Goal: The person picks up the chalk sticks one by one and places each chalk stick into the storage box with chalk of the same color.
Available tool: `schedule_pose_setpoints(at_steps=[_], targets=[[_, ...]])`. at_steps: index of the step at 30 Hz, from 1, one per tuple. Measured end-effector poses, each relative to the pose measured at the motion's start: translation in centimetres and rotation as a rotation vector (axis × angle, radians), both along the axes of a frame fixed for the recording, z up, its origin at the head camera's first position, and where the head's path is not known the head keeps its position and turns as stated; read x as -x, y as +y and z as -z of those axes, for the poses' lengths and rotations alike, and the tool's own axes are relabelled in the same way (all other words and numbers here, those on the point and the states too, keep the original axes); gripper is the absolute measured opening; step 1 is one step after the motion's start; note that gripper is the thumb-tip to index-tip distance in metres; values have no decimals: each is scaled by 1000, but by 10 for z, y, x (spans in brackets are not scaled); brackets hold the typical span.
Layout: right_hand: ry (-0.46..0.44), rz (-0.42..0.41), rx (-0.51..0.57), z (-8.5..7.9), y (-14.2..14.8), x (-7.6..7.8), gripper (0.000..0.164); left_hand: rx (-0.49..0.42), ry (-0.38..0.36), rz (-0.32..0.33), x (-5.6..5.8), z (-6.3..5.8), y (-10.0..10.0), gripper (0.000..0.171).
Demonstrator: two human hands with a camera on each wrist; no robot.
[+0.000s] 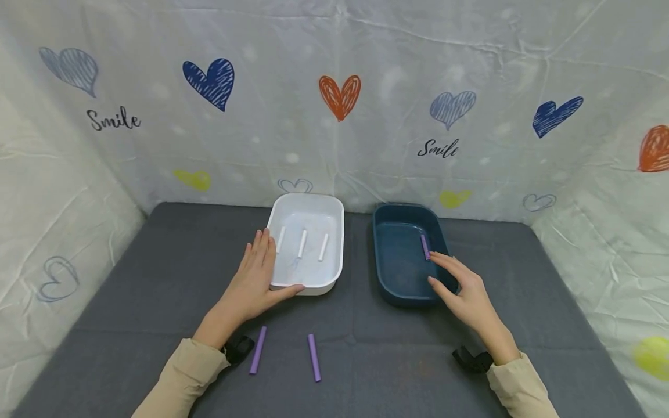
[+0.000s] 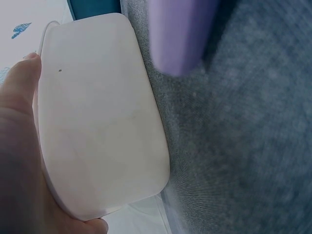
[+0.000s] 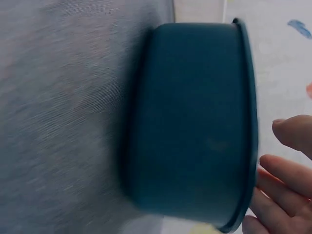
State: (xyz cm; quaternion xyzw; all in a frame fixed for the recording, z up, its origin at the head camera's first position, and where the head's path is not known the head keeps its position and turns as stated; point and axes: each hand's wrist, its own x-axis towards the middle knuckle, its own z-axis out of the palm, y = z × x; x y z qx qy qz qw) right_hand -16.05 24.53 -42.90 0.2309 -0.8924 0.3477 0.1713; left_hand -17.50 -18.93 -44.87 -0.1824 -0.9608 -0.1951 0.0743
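My left hand [image 1: 253,281] rests against the near left corner of a white rectangular tub [image 1: 340,244], its fingers straight along the left side and its thumb on the front rim. Three slim white sticks [image 1: 302,244], like chalk, lie inside. The right hand [image 1: 467,290] reaches over the near right side of a dark blue tub [image 1: 387,255]. Inside that tub, a purple chalk-like stick [image 1: 425,247] is right by the fingertips, with the thumb well apart from it. In the right wrist view the thumb and fingers are spread beside the blue tub's rim [image 3: 251,122].
Two more purple sticks lie on the grey cloth in front of the white tub: the left one [image 1: 258,350] beside my left wrist, the other one [image 1: 314,357] further right. A white curtain [image 1: 387,162] with printed hearts hangs behind the table.
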Motion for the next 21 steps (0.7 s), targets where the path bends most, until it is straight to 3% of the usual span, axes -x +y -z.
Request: schedule_pose_setpoints(at_steps=[12,21], targets=[[15,-49,55,32,10,-8,43,4,-4,-7,-2,-1,-3,122],[128,-52,148,48,7,-7,40,1,-6,9,1,-1,-2,121]])
